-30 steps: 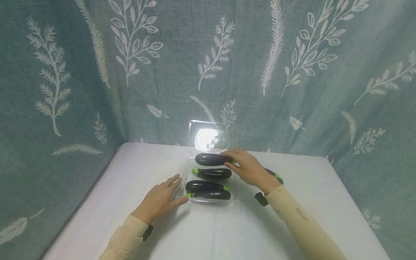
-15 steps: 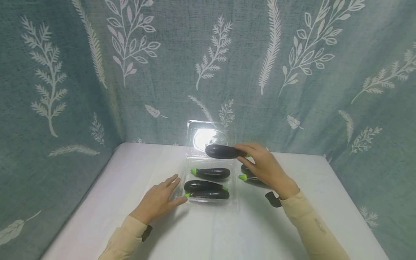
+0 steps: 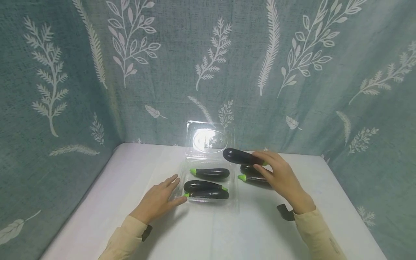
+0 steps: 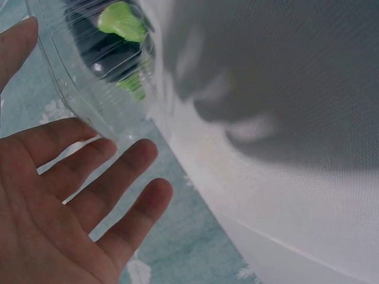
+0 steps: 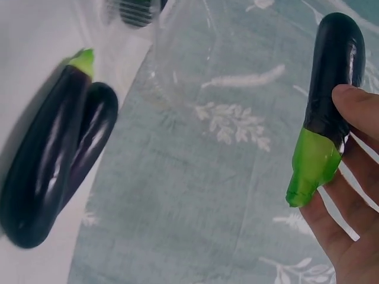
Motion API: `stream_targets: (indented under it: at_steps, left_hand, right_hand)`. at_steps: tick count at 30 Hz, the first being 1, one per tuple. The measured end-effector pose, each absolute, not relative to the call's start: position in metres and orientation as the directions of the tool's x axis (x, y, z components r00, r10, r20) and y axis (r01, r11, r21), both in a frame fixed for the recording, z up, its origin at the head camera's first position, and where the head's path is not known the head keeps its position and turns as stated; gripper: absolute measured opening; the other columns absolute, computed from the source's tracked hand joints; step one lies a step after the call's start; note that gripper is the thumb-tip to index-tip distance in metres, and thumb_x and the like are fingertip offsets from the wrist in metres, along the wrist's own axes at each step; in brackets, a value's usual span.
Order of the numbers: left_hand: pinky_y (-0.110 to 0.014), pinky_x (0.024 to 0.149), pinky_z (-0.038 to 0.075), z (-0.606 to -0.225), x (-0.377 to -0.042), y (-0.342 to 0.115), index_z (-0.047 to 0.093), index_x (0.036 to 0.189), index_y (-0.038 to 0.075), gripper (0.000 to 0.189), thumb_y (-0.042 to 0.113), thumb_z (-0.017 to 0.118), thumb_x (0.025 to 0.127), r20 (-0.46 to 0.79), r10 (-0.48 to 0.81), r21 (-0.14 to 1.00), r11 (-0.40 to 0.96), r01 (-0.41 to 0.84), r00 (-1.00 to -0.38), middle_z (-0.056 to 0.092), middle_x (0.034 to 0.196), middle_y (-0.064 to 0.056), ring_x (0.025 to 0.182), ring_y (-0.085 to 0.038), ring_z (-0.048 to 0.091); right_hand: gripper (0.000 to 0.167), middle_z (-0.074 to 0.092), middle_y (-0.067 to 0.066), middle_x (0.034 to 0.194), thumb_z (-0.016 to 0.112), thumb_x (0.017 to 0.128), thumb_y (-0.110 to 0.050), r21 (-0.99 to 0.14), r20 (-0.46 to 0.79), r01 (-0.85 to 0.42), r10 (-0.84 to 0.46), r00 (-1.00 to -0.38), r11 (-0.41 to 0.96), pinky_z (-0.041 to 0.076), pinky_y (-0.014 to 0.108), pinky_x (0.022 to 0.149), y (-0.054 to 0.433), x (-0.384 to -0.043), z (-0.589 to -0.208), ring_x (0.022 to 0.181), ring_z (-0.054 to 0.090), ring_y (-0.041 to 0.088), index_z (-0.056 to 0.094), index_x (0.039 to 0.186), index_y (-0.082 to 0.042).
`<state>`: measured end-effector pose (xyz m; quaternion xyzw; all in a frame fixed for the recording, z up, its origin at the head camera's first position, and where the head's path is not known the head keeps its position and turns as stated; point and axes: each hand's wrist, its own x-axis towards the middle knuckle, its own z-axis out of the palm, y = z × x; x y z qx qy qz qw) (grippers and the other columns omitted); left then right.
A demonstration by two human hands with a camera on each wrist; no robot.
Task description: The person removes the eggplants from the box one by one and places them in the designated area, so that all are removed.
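My right hand [image 3: 282,175] pinches a dark eggplant [image 3: 238,156] near its green stem end, holding it above the table just right of the clear plastic clamshell box [image 3: 233,202]. In the right wrist view the thumb lies across that eggplant [image 5: 334,77], with its green cap toward the palm. Inside the box lie three more eggplants; one [image 3: 212,173] is at the back, and two [image 3: 203,186] lie side by side in front. My left hand [image 3: 159,198] has its fingers spread at the box's left side, fingertips right at the wall in the left wrist view.
Two more eggplants [image 5: 50,154] lie together on the white table [image 3: 195,234] right of the box, partly behind my right hand in the head view. The box's clear lid [image 3: 211,141] stands raised at the back. A patterned green curtain [image 3: 175,72] encloses the back and sides.
My right hand has lifted the eggplant from the back of the box and carried it to the right, past the box's edge. The left hand has stayed in place.
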<state>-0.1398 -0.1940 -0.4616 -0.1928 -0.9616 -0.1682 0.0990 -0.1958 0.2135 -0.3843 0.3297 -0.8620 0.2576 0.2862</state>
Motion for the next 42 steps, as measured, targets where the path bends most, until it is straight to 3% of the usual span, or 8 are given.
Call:
stream_targets:
  at_steps: [11,15,24,34,42]
  left_hand:
    - [-0.056,0.094,0.052,-0.464,-0.142,-0.194,0.057,0.141,-0.002,0.077,0.058,0.064,0.094,0.265,0.348,0.256,0.874,0.413,-0.899,0.052,0.148,-0.019,0.116,-0.043,0.063]
    - [-0.057,0.094,0.052,-0.464,-0.142,-0.194,0.057,0.141,-0.003,0.077,0.057,0.064,0.094,0.268,0.348,0.256,0.873,0.415,-0.898,0.052,0.147,-0.019,0.115,-0.043,0.063]
    - [-0.057,0.096,0.05,-0.463,-0.143,-0.195,0.055,0.142,-0.002,0.078,0.059,0.062,0.095,0.244,0.352,0.258,0.875,0.41,-0.904,0.051,0.149,-0.019,0.118,-0.043,0.062]
    - [-0.058,0.095,0.051,-0.462,-0.142,-0.194,0.056,0.141,-0.003,0.075,0.056,0.064,0.095,0.254,0.352,0.262,0.871,0.415,-0.901,0.051,0.148,-0.019,0.117,-0.043,0.062]
    - [-0.057,0.096,0.051,-0.461,-0.142,-0.195,0.056,0.141,-0.003,0.077,0.057,0.063,0.094,0.247,0.352,0.263,0.872,0.412,-0.903,0.052,0.148,-0.019,0.117,-0.043,0.062]
  right_hand:
    - [0.049,0.068,0.006,0.124,0.085,0.081,-0.006,-0.198,0.714,-0.718,-0.403,-0.572,0.667,0.04,0.019,0.106,0.245,-0.192,-0.395,0.117,0.061,0.025,0.069,0.128,-0.008]
    - [0.05,0.069,0.007,0.123,0.086,0.078,-0.003,-0.184,0.716,-0.723,-0.413,-0.562,0.666,0.039,0.017,0.104,0.252,-0.191,-0.403,0.115,0.062,0.027,0.069,0.125,-0.007]
    - [0.045,0.069,0.006,0.12,0.086,0.079,-0.008,-0.165,0.667,-0.708,-0.451,-0.593,0.687,0.05,0.035,0.092,0.26,-0.184,-0.433,0.11,0.064,0.025,0.07,0.121,-0.007]
    - [0.047,0.071,0.008,0.109,0.089,0.073,-0.008,-0.086,0.643,-0.716,-0.51,-0.571,0.693,0.058,0.042,0.08,0.266,-0.183,-0.457,0.094,0.068,0.024,0.071,0.116,-0.008]
    - [0.045,0.07,0.011,0.105,0.091,0.07,-0.008,-0.018,0.603,-0.714,-0.562,-0.566,0.7,0.059,0.046,0.077,0.266,-0.184,-0.471,0.091,0.069,0.029,0.072,0.111,-0.007]
